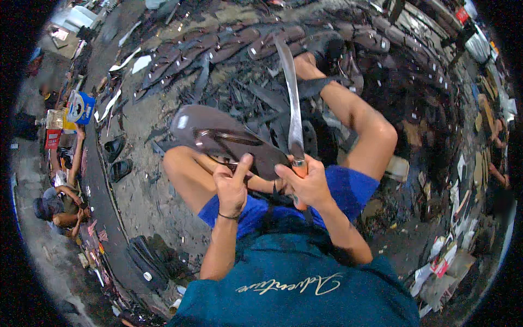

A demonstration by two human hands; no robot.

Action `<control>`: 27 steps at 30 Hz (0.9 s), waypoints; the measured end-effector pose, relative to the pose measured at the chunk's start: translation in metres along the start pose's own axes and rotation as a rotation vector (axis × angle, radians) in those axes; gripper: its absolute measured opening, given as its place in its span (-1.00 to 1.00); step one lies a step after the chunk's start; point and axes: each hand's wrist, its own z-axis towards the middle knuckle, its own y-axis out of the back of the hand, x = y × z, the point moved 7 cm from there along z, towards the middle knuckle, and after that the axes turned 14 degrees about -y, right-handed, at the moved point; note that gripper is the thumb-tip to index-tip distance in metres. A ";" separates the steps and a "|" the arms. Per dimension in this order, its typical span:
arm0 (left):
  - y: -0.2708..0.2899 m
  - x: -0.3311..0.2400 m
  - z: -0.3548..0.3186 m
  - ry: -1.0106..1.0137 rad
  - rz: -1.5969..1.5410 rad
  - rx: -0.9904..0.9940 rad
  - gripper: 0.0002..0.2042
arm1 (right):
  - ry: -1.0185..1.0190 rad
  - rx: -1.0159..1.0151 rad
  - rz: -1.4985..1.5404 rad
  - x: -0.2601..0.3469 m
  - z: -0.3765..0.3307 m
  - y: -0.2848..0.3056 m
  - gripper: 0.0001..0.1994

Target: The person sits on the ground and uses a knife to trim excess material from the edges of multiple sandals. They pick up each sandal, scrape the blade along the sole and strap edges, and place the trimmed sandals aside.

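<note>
A large brown flip-flop (204, 117) with a dark strap lies tilted across my lap. My left hand (231, 188) is closed on its near edge, the thumb pointing up along the sole. My right hand (309, 184) grips the orange handle of a long curved knife (294, 103), whose blade stands up and away from me. The thumb of that hand is at the right end of the flip-flop. Under the flip-flop, the fingers of my left hand are partly hidden.
Dark scraps (264, 98) are heaped between my bent legs. Rows of brown flip-flops (234, 43) lie beyond my feet. Black sandals (117, 161) sit on the ground at left, near another person (65, 201). A folded black thing (144, 259) lies at lower left.
</note>
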 end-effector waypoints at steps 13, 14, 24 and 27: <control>-0.051 0.063 0.090 0.121 -0.149 0.418 -0.48 | 0.490 -0.056 0.926 0.091 -0.021 0.108 -0.72; -0.044 0.077 0.108 0.158 -0.152 0.339 -0.50 | 0.478 -0.125 0.912 0.064 -0.008 0.120 -0.74; 0.105 0.180 0.376 0.032 -0.120 -0.361 -0.71 | -0.066 -0.252 0.549 0.047 0.168 0.037 -0.65; 0.142 0.197 0.436 0.025 -0.006 -0.412 -0.72 | -0.150 -0.231 0.477 0.038 0.219 0.024 -0.69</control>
